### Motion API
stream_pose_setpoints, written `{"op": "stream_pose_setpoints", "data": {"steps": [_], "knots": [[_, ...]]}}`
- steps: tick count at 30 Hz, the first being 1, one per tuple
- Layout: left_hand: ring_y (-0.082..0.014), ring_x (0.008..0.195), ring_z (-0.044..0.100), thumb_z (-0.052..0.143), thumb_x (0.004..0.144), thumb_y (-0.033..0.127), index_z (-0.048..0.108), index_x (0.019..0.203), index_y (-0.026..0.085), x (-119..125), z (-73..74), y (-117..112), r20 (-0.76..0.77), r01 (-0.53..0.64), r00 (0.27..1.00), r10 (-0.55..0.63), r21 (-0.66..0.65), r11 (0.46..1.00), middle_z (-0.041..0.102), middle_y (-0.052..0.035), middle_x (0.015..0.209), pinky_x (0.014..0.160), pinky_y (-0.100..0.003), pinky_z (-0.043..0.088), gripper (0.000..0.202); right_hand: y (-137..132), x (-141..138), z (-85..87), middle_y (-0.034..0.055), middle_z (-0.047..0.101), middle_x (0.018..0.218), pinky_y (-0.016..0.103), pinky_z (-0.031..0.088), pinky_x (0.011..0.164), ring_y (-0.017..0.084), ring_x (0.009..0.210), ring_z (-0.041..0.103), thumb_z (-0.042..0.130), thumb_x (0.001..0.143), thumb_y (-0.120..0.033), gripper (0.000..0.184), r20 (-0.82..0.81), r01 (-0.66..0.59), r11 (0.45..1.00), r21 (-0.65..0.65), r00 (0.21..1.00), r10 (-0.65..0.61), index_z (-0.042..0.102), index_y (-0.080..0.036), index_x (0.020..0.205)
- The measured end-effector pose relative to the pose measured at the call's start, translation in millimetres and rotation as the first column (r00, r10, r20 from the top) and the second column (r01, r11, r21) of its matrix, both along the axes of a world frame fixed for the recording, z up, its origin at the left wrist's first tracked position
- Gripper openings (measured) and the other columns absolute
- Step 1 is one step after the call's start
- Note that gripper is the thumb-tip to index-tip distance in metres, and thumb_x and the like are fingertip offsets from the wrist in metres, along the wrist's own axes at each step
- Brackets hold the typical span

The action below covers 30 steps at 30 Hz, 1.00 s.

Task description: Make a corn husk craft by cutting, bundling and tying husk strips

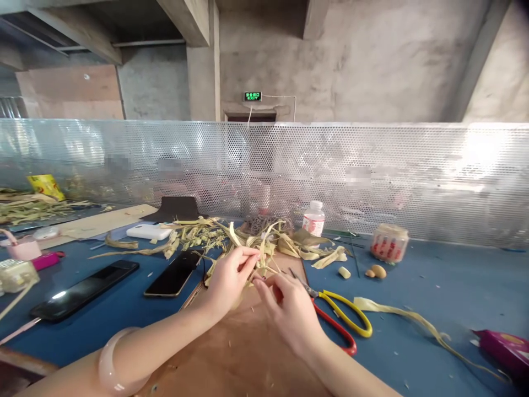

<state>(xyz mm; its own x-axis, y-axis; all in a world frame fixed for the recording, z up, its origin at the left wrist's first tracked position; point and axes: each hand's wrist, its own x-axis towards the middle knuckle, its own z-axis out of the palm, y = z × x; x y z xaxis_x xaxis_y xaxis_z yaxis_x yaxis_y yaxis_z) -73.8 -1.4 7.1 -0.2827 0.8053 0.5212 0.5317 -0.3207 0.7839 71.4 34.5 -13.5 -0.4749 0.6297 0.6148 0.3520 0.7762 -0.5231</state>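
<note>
The dry strips (265, 255) at the hands are pale straw-yellow, thin and papery, with curled edges and ragged ends; some stand up in narrow ribbons while others twist flat. They lie above the far part of a brown board (231, 353) on the blue bench (438, 275), just in front of a loose heap of similar greenish-yellow leaves (206, 234) that spreads to the left. The left hand (229, 278) comes in from the lower left, a pale bangle (109, 361) on its forearm, wrist slightly bent and back of the hand uppermost; its grip is drawn to a pinch, thumb and forefinger together on the strips. The right hand (291, 309) reaches in from the lower right, knuckles raised and fingers curled inward, its fingertips just below and beside those of the left. Its grip is nearly brought together, but whether it has hold of a strand cannot be told. Scissors (320, 293) with one yellow and one red handle lie just beyond the right hand, partly hidden by it.
</note>
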Motion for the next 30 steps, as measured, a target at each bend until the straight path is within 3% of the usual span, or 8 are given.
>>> {"op": "stream_pose_setpoints", "data": {"steps": [3,8,10,15,19,25,30], "knots": [[-0.0207,0.074,0.069,0.052,0.084,0.041,0.059,0.096,0.019,0.5,-0.1,-0.8,0.031,0.031,0.999,-0.030,-0.025,0.999,0.070,-0.0075,0.092,0.065,-0.028,0.053,0.026,-2.3,-8.4,-4.9,-0.0027,0.047,0.054,0.025,0.028,0.050,0.013,0.049,0.039,0.048,0.085,-0.047,0.032,-0.006,-0.114,0.953,-0.281,0.993,0.118,0.052,-0.020,0.068],[-0.0208,0.085,0.065,0.049,0.085,0.040,0.064,0.096,0.020,2.8,-1.0,-2.2,-0.072,0.019,0.997,-0.023,-0.052,0.998,0.069,-0.0059,0.095,0.073,-0.028,0.049,0.027,-2.0,-14.3,-6.4,-0.0024,0.046,0.061,0.024,0.028,0.052,0.012,0.057,0.037,0.044,0.086,-0.039,0.027,-0.203,-0.322,0.845,-0.428,0.945,0.257,0.053,-0.018,0.072],[-0.0214,0.087,0.063,0.049,0.086,0.041,0.064,0.098,0.019,4.0,-1.9,-2.2,-0.068,0.017,0.997,-0.021,-0.060,0.998,0.069,-0.0061,0.096,0.075,-0.028,0.048,0.029,-0.8,-15.0,-6.7,-0.0030,0.043,0.061,0.023,0.028,0.052,0.011,0.058,0.035,0.046,0.085,-0.039,0.026,-0.249,-0.339,0.810,-0.479,0.937,0.245,0.054,-0.017,0.074],[-0.0225,0.086,0.062,0.048,0.085,0.042,0.063,0.100,0.016,5.6,-3.4,-0.7,0.001,0.056,0.998,-0.056,-0.121,0.991,0.069,-0.0073,0.089,0.071,-0.029,0.048,0.034,4.9,-15.6,-7.5,-0.0061,0.030,0.056,0.023,0.021,0.048,0.009,0.053,0.025,0.049,0.083,-0.041,0.033,-0.279,-0.238,0.820,-0.521,0.955,0.100,0.040,-0.019,0.060],[-0.0204,0.080,0.061,0.048,0.085,0.038,0.063,0.096,0.016,3.5,-2.9,0.1,-0.011,0.050,0.999,-0.051,-0.111,0.993,0.067,-0.0061,0.083,0.067,-0.027,0.047,0.029,6.2,-11.9,-1.7,-0.0070,0.033,0.049,0.022,0.020,0.046,0.008,0.048,0.027,0.050,0.082,-0.037,0.031,-0.270,-0.339,0.763,-0.550,0.937,0.222,0.043,-0.018,0.058],[-0.0125,0.050,0.052,0.049,0.084,0.041,0.060,0.093,0.017,1.1,-5.1,0.1,0.044,0.093,0.995,-0.089,-0.115,0.989,0.068,-0.0048,0.081,0.046,-0.023,0.043,0.028,4.0,-6.1,3.1,-0.0076,0.036,0.044,0.021,0.020,0.043,0.007,0.043,0.028,0.050,0.081,-0.032,0.026,-0.312,-0.442,0.669,-0.598,0.897,0.313,0.053,-0.016,0.060],[-0.0127,0.051,0.054,0.049,0.084,0.039,0.060,0.091,0.016,1.2,-5.0,2.8,0.052,0.099,0.994,-0.094,-0.115,0.988,0.069,-0.0069,0.088,0.047,-0.023,0.044,0.026,5.7,-3.6,1.6,-0.0081,0.036,0.043,0.021,0.019,0.043,0.006,0.042,0.027,0.051,0.081,-0.031,0.025,-0.343,-0.474,0.626,-0.619,0.880,0.328,0.053,-0.016,0.061]]}}
